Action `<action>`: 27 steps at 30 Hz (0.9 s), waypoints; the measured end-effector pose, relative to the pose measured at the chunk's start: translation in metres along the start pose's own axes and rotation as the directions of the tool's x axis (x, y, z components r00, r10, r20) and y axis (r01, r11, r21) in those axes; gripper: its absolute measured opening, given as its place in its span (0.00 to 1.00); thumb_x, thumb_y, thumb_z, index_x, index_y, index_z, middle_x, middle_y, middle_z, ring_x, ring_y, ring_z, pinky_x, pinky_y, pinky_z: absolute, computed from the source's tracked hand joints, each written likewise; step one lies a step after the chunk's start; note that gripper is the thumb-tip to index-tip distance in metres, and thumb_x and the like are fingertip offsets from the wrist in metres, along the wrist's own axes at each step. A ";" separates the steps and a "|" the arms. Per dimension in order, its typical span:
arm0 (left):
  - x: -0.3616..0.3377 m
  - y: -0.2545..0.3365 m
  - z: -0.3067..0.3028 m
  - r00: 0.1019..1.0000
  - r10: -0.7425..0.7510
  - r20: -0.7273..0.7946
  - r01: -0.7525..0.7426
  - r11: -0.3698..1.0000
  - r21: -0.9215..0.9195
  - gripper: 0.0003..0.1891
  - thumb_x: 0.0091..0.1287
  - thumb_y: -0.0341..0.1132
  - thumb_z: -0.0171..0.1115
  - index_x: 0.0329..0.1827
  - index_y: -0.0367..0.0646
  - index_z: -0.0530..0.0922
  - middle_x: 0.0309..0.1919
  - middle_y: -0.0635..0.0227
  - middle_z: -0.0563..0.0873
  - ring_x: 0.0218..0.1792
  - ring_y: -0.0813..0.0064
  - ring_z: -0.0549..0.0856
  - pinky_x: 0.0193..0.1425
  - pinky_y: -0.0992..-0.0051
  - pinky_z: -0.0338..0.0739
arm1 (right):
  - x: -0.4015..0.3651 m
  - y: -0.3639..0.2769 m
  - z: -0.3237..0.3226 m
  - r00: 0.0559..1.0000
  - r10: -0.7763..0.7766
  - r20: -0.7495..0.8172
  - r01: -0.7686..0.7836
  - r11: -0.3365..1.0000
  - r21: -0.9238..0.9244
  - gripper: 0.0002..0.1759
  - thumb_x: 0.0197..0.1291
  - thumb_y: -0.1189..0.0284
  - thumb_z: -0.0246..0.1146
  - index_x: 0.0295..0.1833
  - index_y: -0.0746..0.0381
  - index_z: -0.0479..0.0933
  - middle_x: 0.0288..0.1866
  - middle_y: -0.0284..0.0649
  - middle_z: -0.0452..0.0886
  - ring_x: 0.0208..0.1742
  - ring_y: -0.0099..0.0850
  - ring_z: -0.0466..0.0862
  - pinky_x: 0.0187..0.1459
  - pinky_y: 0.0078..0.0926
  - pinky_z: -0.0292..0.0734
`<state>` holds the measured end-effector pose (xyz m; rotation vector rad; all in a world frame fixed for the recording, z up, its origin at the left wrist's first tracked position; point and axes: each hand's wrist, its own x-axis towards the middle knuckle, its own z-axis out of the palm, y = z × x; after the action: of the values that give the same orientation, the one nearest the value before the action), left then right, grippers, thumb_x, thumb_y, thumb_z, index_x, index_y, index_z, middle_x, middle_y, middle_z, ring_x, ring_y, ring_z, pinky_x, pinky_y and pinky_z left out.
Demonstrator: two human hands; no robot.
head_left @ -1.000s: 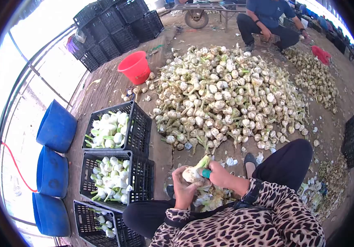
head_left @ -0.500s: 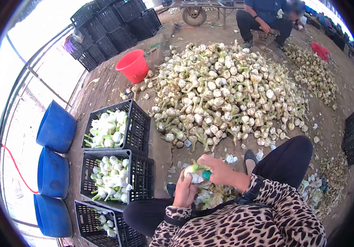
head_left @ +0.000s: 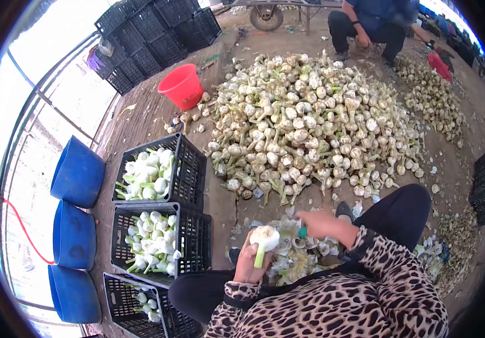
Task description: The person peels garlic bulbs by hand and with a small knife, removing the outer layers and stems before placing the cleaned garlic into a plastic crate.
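At the left edge of the frame stand three blue barrels (head_left: 79, 172). Just beside them is a column of black crates (head_left: 193, 172), filled with clean white bulbs (head_left: 152, 174).

In the lower middle, the left hand (head_left: 247, 263) is closed around the green stalk of a peeled bulb (head_left: 265, 237). It holds the bulb upright, with the white head above the fingers. The grip is low on the stalk, so the heavy head could tip or slip out. It would then fall into the heap of peelings (head_left: 293, 260) just below and get dirty again.

To the right, a little apart from the bulb, the right hand (head_left: 322, 223) is wrapped around a small teal-handled tool (head_left: 302, 231). I cannot tell where its blade points. If the two hands meet in a hurry, the edge could catch the left fingers, which lie close under the bulb.

The crates stand apart from the hands, so a careless throw may miss the rim.

Further up and right lies the big pile of unpeeled bulbs (head_left: 310, 129). A loose bulb from its near edge could roll among the peelings.
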<state>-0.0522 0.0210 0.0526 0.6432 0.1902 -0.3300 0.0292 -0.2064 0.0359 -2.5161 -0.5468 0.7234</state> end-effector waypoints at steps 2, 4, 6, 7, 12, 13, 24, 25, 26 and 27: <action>0.003 -0.003 -0.001 0.998 0.014 -0.060 -0.016 1.000 -0.026 0.27 0.62 0.38 0.61 0.62 0.39 0.65 0.55 0.61 0.76 0.54 0.64 0.78 0.59 0.66 0.74 | -0.007 -0.018 0.003 0.945 -0.163 -0.283 0.209 0.968 0.141 0.16 0.58 0.63 0.63 0.47 0.62 0.76 0.37 0.46 0.80 0.37 0.45 0.81 0.38 0.38 0.76; 0.006 -0.003 0.006 0.991 0.025 -0.129 -0.032 0.998 -0.058 0.21 0.63 0.32 0.54 0.60 0.40 0.66 0.54 0.62 0.76 0.53 0.67 0.78 0.57 0.70 0.74 | -0.013 -0.044 -0.005 0.863 -0.228 -0.450 0.365 0.898 0.246 0.16 0.57 0.63 0.64 0.46 0.61 0.77 0.39 0.46 0.80 0.38 0.46 0.80 0.40 0.38 0.75; 0.009 -0.004 0.002 0.996 0.032 -0.089 -0.032 0.999 -0.003 0.20 0.65 0.33 0.53 0.61 0.42 0.66 0.54 0.64 0.76 0.56 0.69 0.76 0.61 0.70 0.70 | -0.020 -0.068 -0.019 0.829 -0.226 -0.512 0.445 0.821 0.357 0.16 0.55 0.63 0.66 0.46 0.61 0.77 0.42 0.46 0.80 0.38 0.44 0.80 0.40 0.36 0.75; 0.009 -0.005 0.001 0.996 0.026 -0.089 -0.027 1.000 -0.002 0.20 0.65 0.34 0.53 0.61 0.42 0.66 0.54 0.64 0.76 0.56 0.69 0.76 0.61 0.69 0.69 | -0.016 -0.068 -0.011 0.775 -0.256 -0.577 0.475 0.839 0.265 0.15 0.54 0.66 0.66 0.45 0.60 0.78 0.39 0.43 0.80 0.38 0.43 0.80 0.39 0.36 0.75; 0.006 -0.003 0.008 0.994 -0.022 -0.107 0.020 1.000 -0.024 0.21 0.66 0.36 0.54 0.61 0.43 0.64 0.55 0.63 0.74 0.57 0.66 0.75 0.62 0.62 0.70 | -0.012 -0.065 -0.003 0.677 -0.375 -0.633 0.533 0.843 0.070 0.12 0.51 0.71 0.63 0.43 0.59 0.78 0.35 0.39 0.80 0.37 0.40 0.81 0.37 0.35 0.76; 0.006 -0.003 0.010 0.995 -0.002 -0.099 0.002 1.000 -0.001 0.21 0.66 0.36 0.54 0.61 0.44 0.64 0.55 0.63 0.74 0.57 0.65 0.75 0.62 0.61 0.70 | -0.012 -0.065 -0.004 0.668 -0.383 -0.638 0.532 0.845 0.050 0.12 0.50 0.72 0.63 0.42 0.58 0.79 0.34 0.39 0.80 0.37 0.40 0.81 0.37 0.35 0.76; 0.002 -0.005 0.003 0.987 -0.016 -0.163 0.026 0.998 0.056 0.26 0.66 0.44 0.58 0.63 0.43 0.66 0.56 0.63 0.75 0.54 0.66 0.78 0.57 0.64 0.76 | -0.013 -0.067 -0.010 0.614 -0.496 -0.614 0.502 0.846 -0.181 0.10 0.46 0.74 0.61 0.37 0.61 0.73 0.32 0.38 0.76 0.36 0.39 0.78 0.36 0.34 0.75; 0.001 -0.003 0.002 0.988 -0.085 -0.126 0.098 0.990 0.100 0.27 0.65 0.44 0.59 0.63 0.42 0.65 0.56 0.63 0.75 0.53 0.66 0.78 0.56 0.65 0.77 | -0.010 -0.065 -0.010 0.595 -0.485 -0.640 0.507 0.845 -0.169 0.09 0.46 0.74 0.61 0.36 0.61 0.73 0.32 0.38 0.77 0.36 0.39 0.79 0.35 0.35 0.74; -0.001 0.000 0.001 0.984 -0.155 -0.092 0.168 0.975 0.146 0.29 0.63 0.44 0.60 0.64 0.41 0.65 0.56 0.63 0.76 0.52 0.66 0.78 0.54 0.66 0.77 | -0.007 -0.061 -0.011 0.611 -0.462 -0.643 0.480 0.862 -0.164 0.09 0.47 0.74 0.60 0.36 0.61 0.73 0.32 0.38 0.76 0.36 0.39 0.78 0.36 0.35 0.75; -0.002 0.001 0.001 0.972 -0.226 -0.061 0.233 0.953 0.194 0.31 0.62 0.44 0.61 0.65 0.41 0.64 0.55 0.63 0.76 0.52 0.67 0.79 0.53 0.66 0.78 | -0.003 -0.055 -0.013 0.625 -0.439 -0.646 0.452 0.878 -0.159 0.09 0.48 0.74 0.60 0.36 0.61 0.72 0.31 0.39 0.76 0.36 0.39 0.78 0.36 0.34 0.75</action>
<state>-0.0539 0.0215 0.0546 0.8295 0.2721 -0.5667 0.0210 -0.1678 0.0762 -2.2430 -0.8298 -0.3719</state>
